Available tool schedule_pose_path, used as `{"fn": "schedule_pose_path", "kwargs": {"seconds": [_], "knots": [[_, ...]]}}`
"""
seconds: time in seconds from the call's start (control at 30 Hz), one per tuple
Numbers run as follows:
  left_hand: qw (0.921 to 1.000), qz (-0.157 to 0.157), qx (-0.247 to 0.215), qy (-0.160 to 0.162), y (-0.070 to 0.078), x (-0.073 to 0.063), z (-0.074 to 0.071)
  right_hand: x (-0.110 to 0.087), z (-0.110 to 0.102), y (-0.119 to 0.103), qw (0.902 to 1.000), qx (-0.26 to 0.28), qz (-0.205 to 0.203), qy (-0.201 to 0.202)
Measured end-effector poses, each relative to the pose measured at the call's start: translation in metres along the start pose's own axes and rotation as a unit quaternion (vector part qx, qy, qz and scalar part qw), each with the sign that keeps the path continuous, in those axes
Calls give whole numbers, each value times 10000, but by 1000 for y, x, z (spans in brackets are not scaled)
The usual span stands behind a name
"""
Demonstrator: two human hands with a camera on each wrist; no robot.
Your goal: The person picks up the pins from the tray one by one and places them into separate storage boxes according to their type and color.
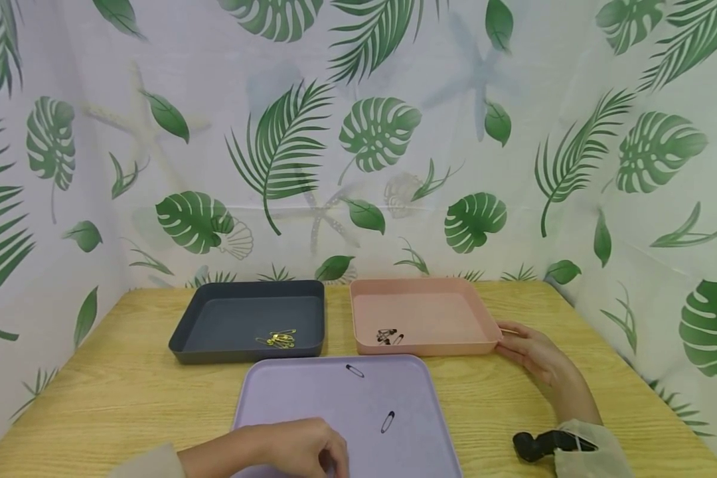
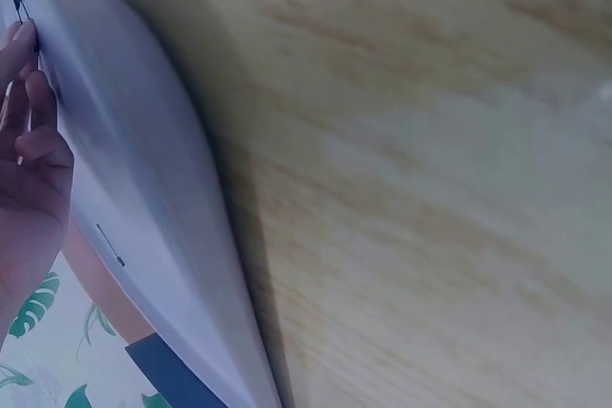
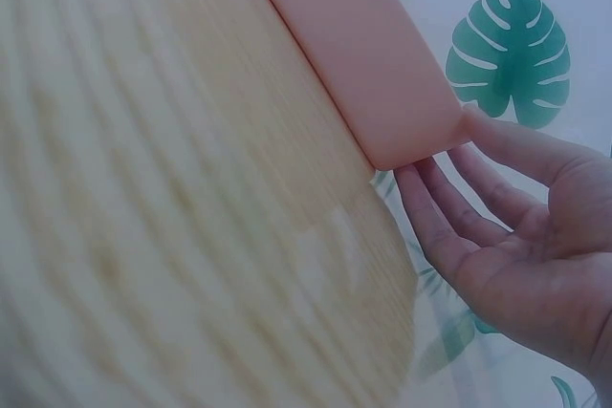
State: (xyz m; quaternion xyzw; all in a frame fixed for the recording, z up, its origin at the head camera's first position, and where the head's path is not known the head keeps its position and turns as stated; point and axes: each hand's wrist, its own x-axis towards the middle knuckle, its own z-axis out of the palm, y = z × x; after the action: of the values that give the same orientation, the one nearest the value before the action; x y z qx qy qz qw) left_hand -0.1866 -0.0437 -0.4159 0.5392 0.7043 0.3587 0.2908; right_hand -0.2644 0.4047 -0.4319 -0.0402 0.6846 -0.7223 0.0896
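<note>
My left hand (image 1: 307, 446) is low over the lilac tray (image 1: 299, 385), fingers bent down. In the left wrist view its fingertips meet at a black safety pin (image 2: 19, 9) near the tray's edge; the hand hides this pin in the head view. Two more black safety pins lie on that tray, one near the far edge (image 1: 355, 371) and one right of the hand (image 1: 388, 422). My right hand (image 1: 534, 355) holds the near right corner of the pink tray (image 1: 430, 348), thumb at the rim and fingers against the side and underside.
Several black safety pins (image 1: 387, 335) lie in the pink tray's near left corner. A dark grey tray (image 1: 215, 332) to its left holds several gold safety pins (image 1: 281, 340). A leaf-patterned cloth (image 1: 358, 219) hangs behind the wooden table (image 1: 125, 398).
</note>
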Motion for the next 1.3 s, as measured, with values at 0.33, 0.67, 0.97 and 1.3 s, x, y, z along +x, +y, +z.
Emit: {"fn": "schedule_pose_path", "kwargs": {"seconds": [0.33, 0.67, 0.97, 1.3], "knots": [[9992, -83, 384, 83, -3, 1, 1, 0, 0, -1, 10000, 40, 53, 11], [9989, -156, 444, 88, -2, 1, -2, 0, 0, -2, 10000, -89, 28, -30], [9988, -186, 428, 176, -6, 3, -13, -1, 0, -2, 9998, -159, 92, -10], [9964, -563, 165, 608, -11, 8, -33, -1, 1, -2, 9998, -170, 24, 21]]}}
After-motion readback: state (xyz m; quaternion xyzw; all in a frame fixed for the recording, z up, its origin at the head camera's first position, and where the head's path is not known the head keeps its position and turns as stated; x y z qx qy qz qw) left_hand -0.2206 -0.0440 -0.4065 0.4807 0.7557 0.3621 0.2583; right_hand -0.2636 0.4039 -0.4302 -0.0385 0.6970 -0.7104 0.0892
